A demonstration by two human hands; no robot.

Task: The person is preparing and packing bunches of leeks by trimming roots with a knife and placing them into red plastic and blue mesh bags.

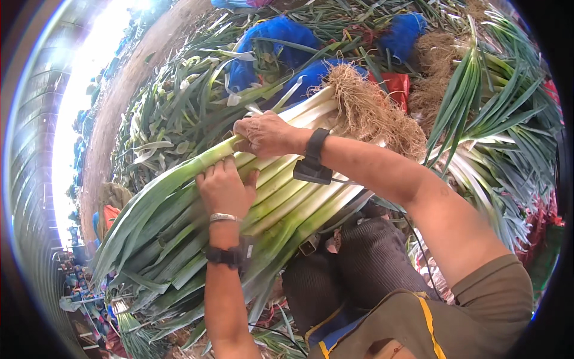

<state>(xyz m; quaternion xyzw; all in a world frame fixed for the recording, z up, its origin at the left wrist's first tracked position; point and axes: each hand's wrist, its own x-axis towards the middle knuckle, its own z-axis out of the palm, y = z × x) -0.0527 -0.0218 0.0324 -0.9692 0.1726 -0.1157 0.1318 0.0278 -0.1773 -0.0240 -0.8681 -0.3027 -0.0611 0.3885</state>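
Note:
A big bunch of leeks point(281, 206) lies slanted across in front of me, with white stalks and shaggy brown roots point(382, 119) at the upper right and long green leaves point(161, 239) spreading to the lower left. My right hand point(269, 133) is closed at the upper edge of the bunch, its fingertips pinching a pale green leek point(218, 151). Just below it, my left hand point(225, 188) rests on the bunch with its fingers curled against that same leek. The palm sides of both hands are hidden. Each wrist wears a black band.
Loose leek leaves point(161, 128) are heaped beyond the bunch, with blue netting point(281, 45) and a red piece point(394, 88) among them. More leeks point(484, 113) are piled at the right. My knees point(371, 251) are close below the stalks. A thin cable point(426, 257) hangs by my right arm.

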